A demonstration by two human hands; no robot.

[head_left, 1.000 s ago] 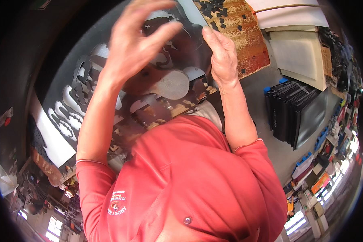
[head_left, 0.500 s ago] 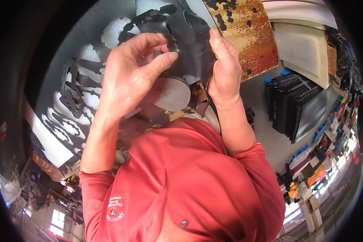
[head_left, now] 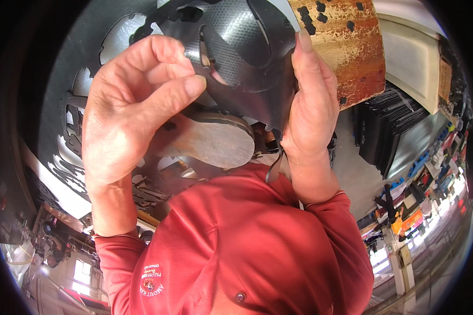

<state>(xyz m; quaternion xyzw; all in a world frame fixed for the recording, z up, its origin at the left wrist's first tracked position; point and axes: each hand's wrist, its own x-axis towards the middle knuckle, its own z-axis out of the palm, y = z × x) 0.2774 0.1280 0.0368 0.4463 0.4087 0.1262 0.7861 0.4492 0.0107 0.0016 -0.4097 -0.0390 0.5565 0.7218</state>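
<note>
A glossy black textured sheet [head_left: 236, 39], which looks like leather, is raised in front of me, with long slits and shaped holes cut through it. My left hand [head_left: 136, 100] pinches the edge of one of its cut openings between thumb and curled fingers. At the sheet's right edge my right hand [head_left: 312, 100] grips it, thumb upright along the near side. The sheet hangs in a fold toward my right palm. Below it lies a grey, rounded, sole-shaped piece [head_left: 210, 139] with a dark rim, its left end behind my left wrist.
More black cut-out sheeting [head_left: 71, 118] spreads over a white surface on the left. A worn brown board [head_left: 352, 50] carrying small black scraps stands at the far right. Beyond it is a stack of black sheets [head_left: 386, 126]. A fan [head_left: 55, 244] sits lower left.
The black sheet has come closer and its textured face now shows more. My left hand has moved left and down, my right hand slightly right. More of the sole-shaped piece is visible.
</note>
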